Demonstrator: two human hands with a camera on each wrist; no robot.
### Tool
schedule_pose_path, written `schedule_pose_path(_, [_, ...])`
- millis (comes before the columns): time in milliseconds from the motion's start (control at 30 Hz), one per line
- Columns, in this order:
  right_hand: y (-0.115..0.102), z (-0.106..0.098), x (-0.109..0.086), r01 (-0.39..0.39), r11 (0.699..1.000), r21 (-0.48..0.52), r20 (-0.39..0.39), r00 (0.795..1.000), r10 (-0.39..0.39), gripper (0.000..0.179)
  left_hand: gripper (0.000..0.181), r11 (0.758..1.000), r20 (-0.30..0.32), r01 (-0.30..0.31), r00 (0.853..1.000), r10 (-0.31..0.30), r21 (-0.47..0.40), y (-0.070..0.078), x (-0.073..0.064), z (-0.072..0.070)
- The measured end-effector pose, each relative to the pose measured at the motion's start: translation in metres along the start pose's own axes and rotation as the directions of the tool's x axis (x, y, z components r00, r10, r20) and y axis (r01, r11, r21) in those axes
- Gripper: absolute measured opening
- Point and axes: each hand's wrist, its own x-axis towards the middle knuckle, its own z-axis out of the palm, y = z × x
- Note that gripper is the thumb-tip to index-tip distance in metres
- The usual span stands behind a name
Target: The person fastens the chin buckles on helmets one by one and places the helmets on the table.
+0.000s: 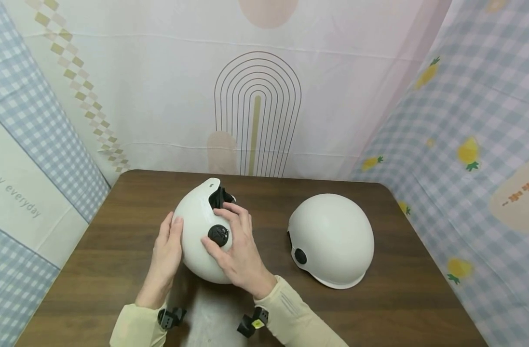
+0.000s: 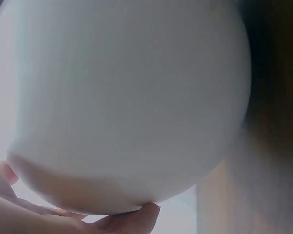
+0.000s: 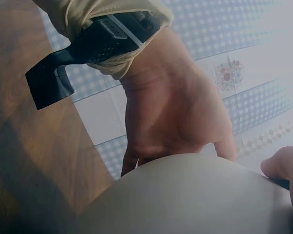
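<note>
Your left hand (image 1: 165, 253) lies along the left side of the nearer white helmet (image 1: 195, 255), its fingers nearly straight and close together, thumb against the shell. From the left wrist, you can see fingertips touching the curve of that shell, though the rest of the grip is hidden. Your right hand (image 1: 242, 253) reaches over the helmet from the other side, thumb and fingers spread well apart. They straddle the round black disc (image 1: 218, 235): your thumb is at its lower left edge, and your forefinger rests on the shell above it. The helmet is between your two hands, left of centre on the brown bench (image 1: 403, 308), tilted so the disc faces up towards you and the black lining (image 1: 221, 196) shows at its far edge. You can't tell whether its underside touches the wood. A second helmet (image 1: 333, 236) sits crown up to your right, apart from both hands, with its own dark disc (image 1: 300, 256) at the lower left.
</note>
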Motion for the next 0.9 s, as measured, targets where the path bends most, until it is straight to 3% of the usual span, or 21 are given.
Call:
schedule_pose_path(367, [0.001,-0.007,0.004,-0.031,0.997,0.064,-0.026,0.999,0.033,0.053,0.073,0.997,0.0,-0.017,1.0,0.017,0.07,0.012,-0.006,-0.003])
schedule_pose_path(600, [0.002,-0.009,0.004,-0.074,0.984,0.163,-0.042,0.996,0.082,0.052,0.072,0.995,-0.007,-0.026,1.0,0.027,0.095,0.021,-0.014,-0.003])
schedule_pose_path(900, [0.003,-0.013,0.005,-0.098,0.969,0.226,-0.103,0.987,0.123,0.019,0.073,0.983,-0.03,-0.066,0.997,0.072,0.17,0.032,-0.022,0.0])
